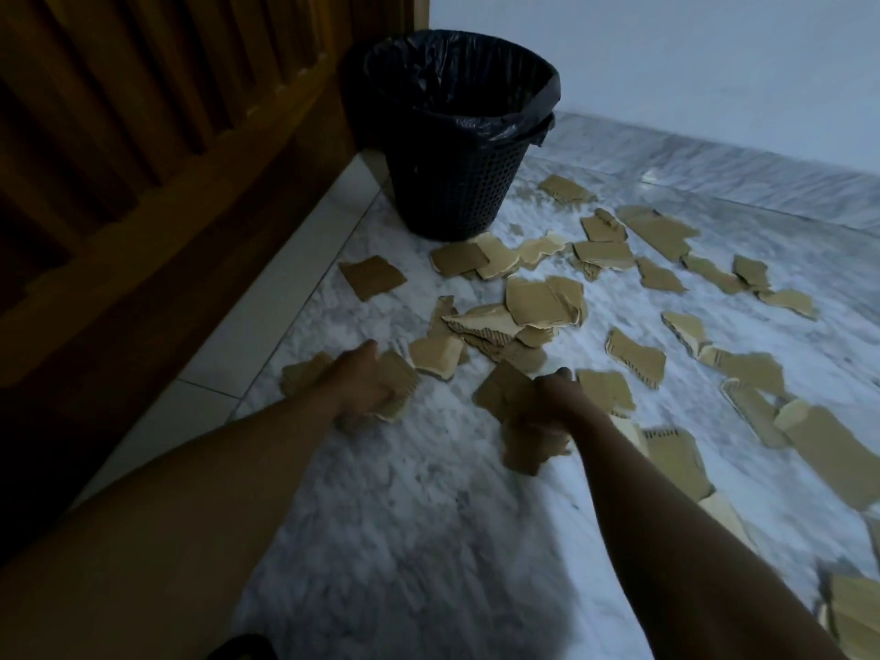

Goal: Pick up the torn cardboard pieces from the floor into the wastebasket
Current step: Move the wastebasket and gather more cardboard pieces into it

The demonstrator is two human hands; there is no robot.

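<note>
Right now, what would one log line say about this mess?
left hand: grips cardboard piece | right hand: holds cardboard bunch | wastebasket: upright, lined | loose pieces: many on floor

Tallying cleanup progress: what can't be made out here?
Head view:
- Inside the wastebasket: dark liner and shadow hide it.
- cardboard pieces gripped by the left hand: covered, count unclear.
- bundle in the right hand: motion-blurred, count unclear.
- Right-edge pieces: cut off by frame.

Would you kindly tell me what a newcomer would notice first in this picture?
Pale torn cardboard pieces litter the marble floor from centre to right. A black lined wastebasket stands at the back beside a wooden panel. In front, the left hand and right hand each grip some pieces.
</note>
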